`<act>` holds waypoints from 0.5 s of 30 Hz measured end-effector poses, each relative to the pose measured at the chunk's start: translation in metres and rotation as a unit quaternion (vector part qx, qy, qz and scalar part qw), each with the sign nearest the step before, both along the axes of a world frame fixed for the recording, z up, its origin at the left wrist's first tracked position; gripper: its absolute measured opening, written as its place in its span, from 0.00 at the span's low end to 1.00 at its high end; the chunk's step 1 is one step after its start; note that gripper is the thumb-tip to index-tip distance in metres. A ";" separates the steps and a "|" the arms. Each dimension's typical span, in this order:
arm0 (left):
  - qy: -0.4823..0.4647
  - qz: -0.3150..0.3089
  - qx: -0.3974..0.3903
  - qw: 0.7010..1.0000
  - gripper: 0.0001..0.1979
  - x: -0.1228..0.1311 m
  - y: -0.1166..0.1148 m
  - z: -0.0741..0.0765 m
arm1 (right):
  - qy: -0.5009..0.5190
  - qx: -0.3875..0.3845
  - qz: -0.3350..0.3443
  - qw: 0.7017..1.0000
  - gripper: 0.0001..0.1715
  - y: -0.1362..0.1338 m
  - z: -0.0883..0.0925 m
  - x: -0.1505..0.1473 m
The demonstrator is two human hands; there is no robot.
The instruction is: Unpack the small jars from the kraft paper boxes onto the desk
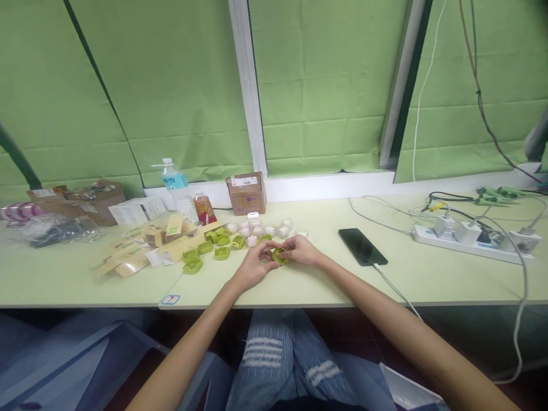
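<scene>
Between my two hands is a small olive-green case piece (279, 256), with a hollow side showing. My left hand (257, 264) grips it from the left with thumb and fingers. From the right, my right hand (301, 251) pinches the same piece. Left of my hands lie several more green case pieces (221, 253), like small earphone-case covers. Behind them sits a cluster of small clear round containers (257, 230) with pale contents. A white earphone case (253, 216) rests at the back of that cluster.
Flattened cardboard packets (132, 260) are heaped at left, near a water bottle (175, 185), an orange-brown drink bottle (204, 208) and a cardboard box (246, 194). A black phone (362, 246) with a white cable lies right of my hands. Farther right is a power strip (471, 242) with plugged-in chargers.
</scene>
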State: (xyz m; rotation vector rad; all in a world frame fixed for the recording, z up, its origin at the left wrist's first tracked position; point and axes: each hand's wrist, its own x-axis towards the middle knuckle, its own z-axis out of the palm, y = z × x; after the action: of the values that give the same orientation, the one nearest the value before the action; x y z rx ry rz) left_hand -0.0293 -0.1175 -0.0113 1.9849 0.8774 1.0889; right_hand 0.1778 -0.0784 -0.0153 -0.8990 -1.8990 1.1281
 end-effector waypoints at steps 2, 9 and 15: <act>-0.001 0.001 0.001 1.000 0.22 -0.001 0.002 -0.001 | -0.011 0.008 -0.005 1.000 0.17 0.001 -0.001 -0.001; -0.004 0.005 -0.002 1.000 0.21 -0.001 0.002 0.000 | -0.057 0.021 -0.044 0.997 0.06 0.005 -0.002 -0.007; -0.011 0.005 -0.002 1.000 0.21 0.002 0.000 0.003 | -0.077 0.041 -0.053 0.995 0.05 0.005 0.001 -0.007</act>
State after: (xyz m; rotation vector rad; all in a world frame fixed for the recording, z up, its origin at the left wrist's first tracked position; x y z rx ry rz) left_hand -0.0272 -0.1176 -0.0080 1.9639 0.8789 1.1110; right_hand 0.1707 -0.0736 -0.0139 -1.0529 -1.9802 0.9355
